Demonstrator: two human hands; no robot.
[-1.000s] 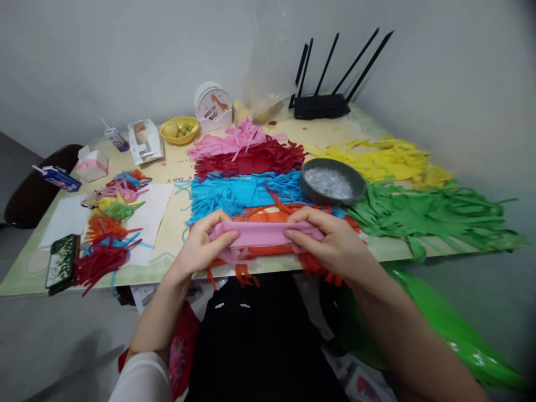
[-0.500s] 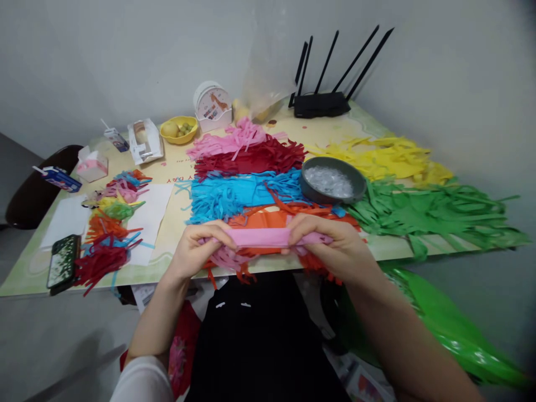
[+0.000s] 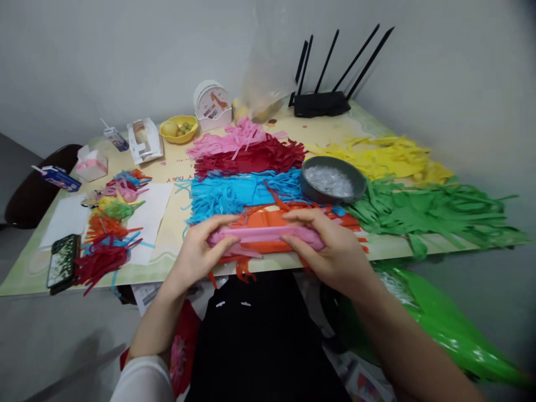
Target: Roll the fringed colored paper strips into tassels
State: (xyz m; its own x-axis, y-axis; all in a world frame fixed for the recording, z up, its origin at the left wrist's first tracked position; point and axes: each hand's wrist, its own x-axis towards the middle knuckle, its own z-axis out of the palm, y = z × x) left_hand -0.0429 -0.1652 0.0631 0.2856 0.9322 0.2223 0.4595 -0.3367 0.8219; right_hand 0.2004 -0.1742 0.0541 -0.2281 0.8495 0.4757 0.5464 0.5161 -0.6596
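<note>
Between my two hands a folded strip of pink tissue paper (image 3: pixel 262 237) is held level over the near table edge. My left hand (image 3: pixel 199 251) grips its left end between thumb and fingers. Around its right end my right hand (image 3: pixel 324 245) is closed the same way. Beneath it lies fringed orange tissue paper (image 3: pixel 268 219). Beyond that are stacks of fringed blue paper (image 3: pixel 247 191), dark red paper (image 3: pixel 255 159) and pink fringed paper (image 3: pixel 230 140). A grey bowl (image 3: pixel 358 181) of clear, crinkled plastic bits stands to the right of the blue stack.
Fringed green paper (image 3: pixel 422 209) and yellow paper (image 3: pixel 393 156) cover the table's right side. On the left are a multicoloured tassel garland (image 3: pixel 115 209), a phone (image 3: pixel 63 262) and drink cartons (image 3: pixel 61 178). A black router (image 3: pixel 321 105) and a yellow fruit bowl (image 3: pixel 179 137) stand at the back.
My grip on the pink paper has shifted: the thumbs now lie along its near side and the fingers are more spread. The loose pink fringe ends show less.
</note>
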